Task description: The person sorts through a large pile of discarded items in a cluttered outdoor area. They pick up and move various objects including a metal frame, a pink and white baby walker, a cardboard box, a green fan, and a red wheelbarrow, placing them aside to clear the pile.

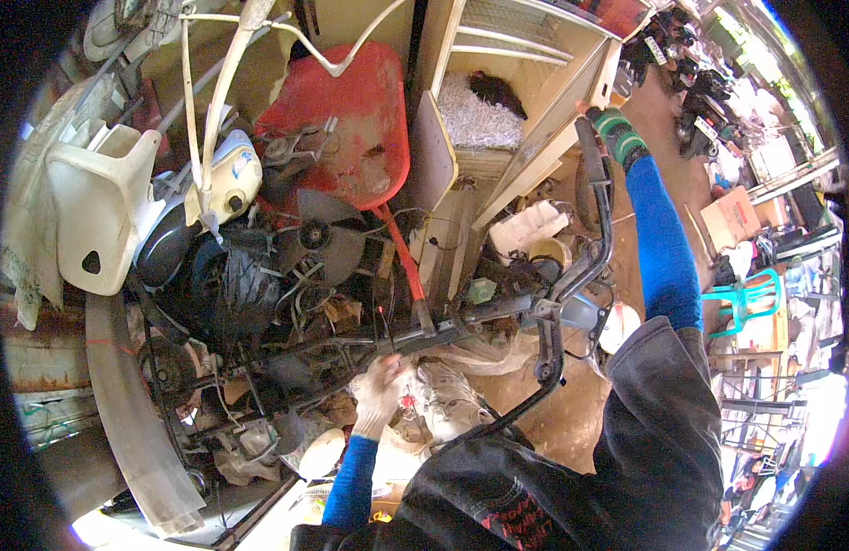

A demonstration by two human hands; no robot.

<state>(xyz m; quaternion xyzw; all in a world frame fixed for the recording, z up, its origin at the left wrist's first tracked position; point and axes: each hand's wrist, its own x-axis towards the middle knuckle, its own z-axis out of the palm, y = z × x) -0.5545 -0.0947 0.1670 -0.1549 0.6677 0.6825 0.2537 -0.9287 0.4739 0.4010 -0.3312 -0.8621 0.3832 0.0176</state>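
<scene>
The left hand (380, 390), in a pale glove, is clenched on the dark frame (498, 312) of a stripped motorbike; the right hand (611, 124), in a green glove, grasps the frame's far upright end. The frame stretches between both hands, bare of panels. A red barrow (351, 119) and white fairings (98, 202) lie beyond the left hand. Judging by that, stripping is far along; wiring and engine parts remain.

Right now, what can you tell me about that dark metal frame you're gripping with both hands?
The bare motorcycle frame is dark, grimy metal tubing, stripped of its panels. One tube runs across the scrap pile; another curves up to the far end, another down toward the person. The left hand, in a whitish glove, grips the crosswise tube. The right hand, in a green striped glove, holds the upper end near a cream cabinet.
</scene>
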